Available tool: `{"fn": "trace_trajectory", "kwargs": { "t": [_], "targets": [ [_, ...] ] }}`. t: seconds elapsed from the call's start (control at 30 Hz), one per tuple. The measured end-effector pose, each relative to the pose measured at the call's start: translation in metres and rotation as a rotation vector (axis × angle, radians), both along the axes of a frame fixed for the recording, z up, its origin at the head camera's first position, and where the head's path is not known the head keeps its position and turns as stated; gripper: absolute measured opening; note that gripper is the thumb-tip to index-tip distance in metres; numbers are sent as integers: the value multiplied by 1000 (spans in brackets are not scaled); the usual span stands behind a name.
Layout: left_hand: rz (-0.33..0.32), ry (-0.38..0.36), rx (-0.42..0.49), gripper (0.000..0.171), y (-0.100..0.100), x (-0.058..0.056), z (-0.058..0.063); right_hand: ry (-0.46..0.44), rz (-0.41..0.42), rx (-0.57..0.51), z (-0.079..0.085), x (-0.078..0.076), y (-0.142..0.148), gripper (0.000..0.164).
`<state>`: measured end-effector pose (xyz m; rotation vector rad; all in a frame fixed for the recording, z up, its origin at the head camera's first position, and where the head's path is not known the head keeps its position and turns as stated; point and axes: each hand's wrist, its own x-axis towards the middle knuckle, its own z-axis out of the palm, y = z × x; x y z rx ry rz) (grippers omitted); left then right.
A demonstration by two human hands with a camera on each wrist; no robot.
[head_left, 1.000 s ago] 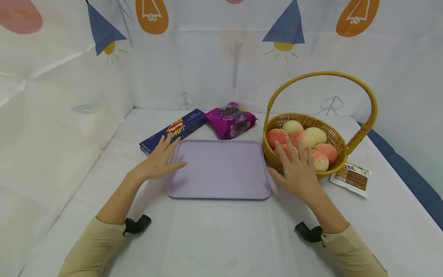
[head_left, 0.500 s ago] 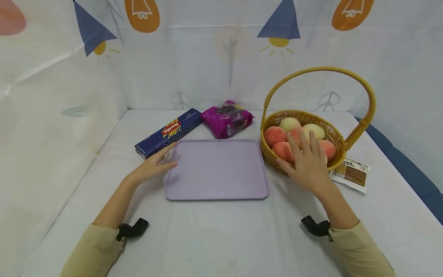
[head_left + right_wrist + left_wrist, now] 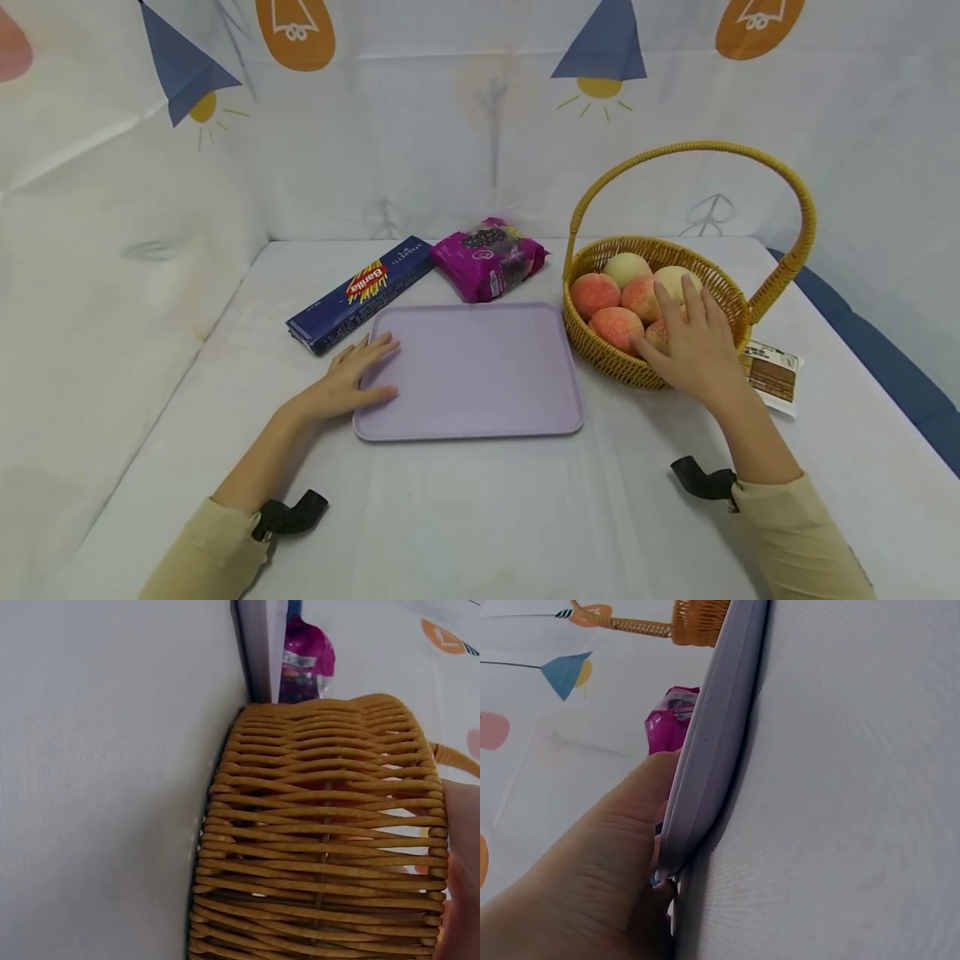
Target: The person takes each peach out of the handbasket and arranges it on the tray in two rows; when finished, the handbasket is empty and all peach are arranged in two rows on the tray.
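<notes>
The peaches point(image 3: 640, 298) are held in the basket point(image 3: 607, 365), beneath the nearer, right hand point(image 3: 696, 350), whose fingers are spread over them; the tray point(image 3: 480, 375), laid lengthwise sideways, is overlapped leftward by the left hand point(image 3: 341, 387), fingers parted.

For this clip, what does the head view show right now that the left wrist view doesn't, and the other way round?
Only the head view: the right hand, the pink and pale fruit, the brown-and-white packet, and the Barilla label on the blue box.

Only the left wrist view: a low, side-on close-up of the outer wall of the tray.

Both: the left hand, the tray, the purple bag and the basket, just partly in the wrist view.
</notes>
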<state>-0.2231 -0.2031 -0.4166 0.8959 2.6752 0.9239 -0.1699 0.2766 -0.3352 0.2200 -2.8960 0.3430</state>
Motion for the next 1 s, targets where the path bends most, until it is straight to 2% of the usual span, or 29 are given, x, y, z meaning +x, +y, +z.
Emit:
{"fn": "trace_trajectory", "kwargs": {
  "t": [0.1, 0.27, 0.33, 0.43, 0.5, 0.67, 0.73, 1.0],
  "targets": [
    [2, 40, -40, 72, 0, 2, -2, -65, 1, -5, -2, -2, 2, 79],
    [-7, 66, -95, 72, 0, 1, -3, -223, -28, -25, 4, 0, 7, 85],
    [-9, 77, -110, 73, 0, 0, -3, -232, -24, -37, 6, 1, 10, 83],
    [-13, 89, -127, 73, 1, -1, -2, -182, -13, -69, 8, 2, 12, 75],
    [-17, 92, -135, 73, 0, -1, -3, -176, -34, -82, 8, 2, 12, 70],
    [-18, 106, -138, 74, 0, -2, 0, -282, -100, -72, 9, -1, 12, 78],
    [-17, 109, -135, 74, -1, -2, 0, -296, -84, -79, 9, -3, 13, 79],
    [-17, 118, -106, 73, 1, 1, -5, -275, 3, -86, 6, -3, 25, 65]
  ]
}}
